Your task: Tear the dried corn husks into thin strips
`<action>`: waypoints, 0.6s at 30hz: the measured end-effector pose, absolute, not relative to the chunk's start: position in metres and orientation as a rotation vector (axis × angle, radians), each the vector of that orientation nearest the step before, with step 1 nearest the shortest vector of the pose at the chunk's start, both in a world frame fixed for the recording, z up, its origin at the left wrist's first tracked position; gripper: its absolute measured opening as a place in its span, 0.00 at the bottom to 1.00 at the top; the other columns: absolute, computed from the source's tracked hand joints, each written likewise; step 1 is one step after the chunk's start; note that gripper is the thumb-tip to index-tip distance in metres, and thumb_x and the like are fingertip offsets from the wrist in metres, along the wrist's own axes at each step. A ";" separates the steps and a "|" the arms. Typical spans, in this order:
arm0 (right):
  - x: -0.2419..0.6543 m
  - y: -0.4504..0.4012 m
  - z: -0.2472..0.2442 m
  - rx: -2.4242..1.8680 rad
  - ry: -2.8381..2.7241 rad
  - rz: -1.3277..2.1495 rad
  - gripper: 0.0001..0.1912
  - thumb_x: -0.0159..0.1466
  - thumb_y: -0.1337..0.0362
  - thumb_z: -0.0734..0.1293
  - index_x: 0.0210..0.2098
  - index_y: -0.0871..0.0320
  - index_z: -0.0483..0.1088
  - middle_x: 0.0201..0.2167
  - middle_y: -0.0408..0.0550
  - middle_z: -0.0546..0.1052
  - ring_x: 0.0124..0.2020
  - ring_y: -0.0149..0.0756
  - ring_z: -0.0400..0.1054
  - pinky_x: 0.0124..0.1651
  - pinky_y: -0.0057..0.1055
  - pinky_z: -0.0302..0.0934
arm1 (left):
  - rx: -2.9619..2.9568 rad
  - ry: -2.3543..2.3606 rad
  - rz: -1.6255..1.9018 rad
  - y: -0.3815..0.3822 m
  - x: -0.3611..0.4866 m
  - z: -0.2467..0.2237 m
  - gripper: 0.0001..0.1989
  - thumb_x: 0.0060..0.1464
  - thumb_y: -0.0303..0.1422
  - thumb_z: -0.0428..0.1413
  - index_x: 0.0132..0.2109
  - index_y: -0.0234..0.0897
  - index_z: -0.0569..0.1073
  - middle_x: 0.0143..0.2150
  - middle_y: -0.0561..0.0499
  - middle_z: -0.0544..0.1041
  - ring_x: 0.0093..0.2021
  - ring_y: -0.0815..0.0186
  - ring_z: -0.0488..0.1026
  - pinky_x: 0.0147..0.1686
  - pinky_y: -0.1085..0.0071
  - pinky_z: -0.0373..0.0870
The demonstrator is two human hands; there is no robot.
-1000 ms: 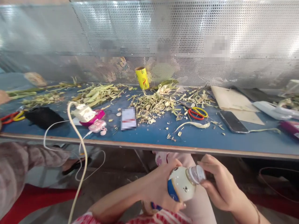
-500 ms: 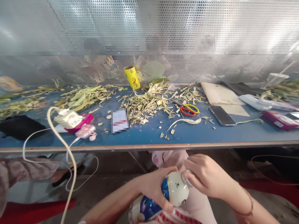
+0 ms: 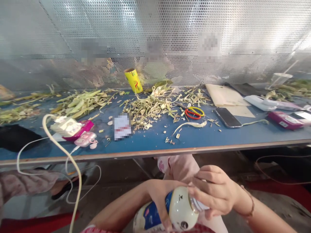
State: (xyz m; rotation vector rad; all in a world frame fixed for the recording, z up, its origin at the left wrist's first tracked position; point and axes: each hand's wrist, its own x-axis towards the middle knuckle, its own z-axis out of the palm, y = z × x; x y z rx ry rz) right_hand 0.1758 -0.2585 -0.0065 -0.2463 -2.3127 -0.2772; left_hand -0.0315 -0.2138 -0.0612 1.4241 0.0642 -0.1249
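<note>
Now more of the cap peeks out under your right hand than a moment ago. Your right grip is closed around it. Your left hand has its grip around the bottle, so it looks held steady. The bottle tilts over your legs, just in front of the surface.

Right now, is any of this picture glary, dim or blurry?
In the head view, bright glare streaks the perforated metal panel; in that view, the space under the blue tabletop is dim, and the printed card is pixelated; also in the head view, the blue-and-cream bottle is clear enough to tell its colours, though lettering is unreadable.
</note>
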 end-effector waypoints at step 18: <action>0.175 -0.269 -0.010 -1.163 -2.286 -0.016 0.20 0.70 0.63 0.52 0.59 0.64 0.59 0.23 0.45 0.74 0.22 0.35 0.67 0.28 0.31 0.60 | 1.911 0.716 0.272 -0.223 -0.037 -0.034 0.28 0.32 0.40 0.67 0.42 0.36 0.67 0.33 0.53 0.74 0.30 0.69 0.69 0.30 0.73 0.68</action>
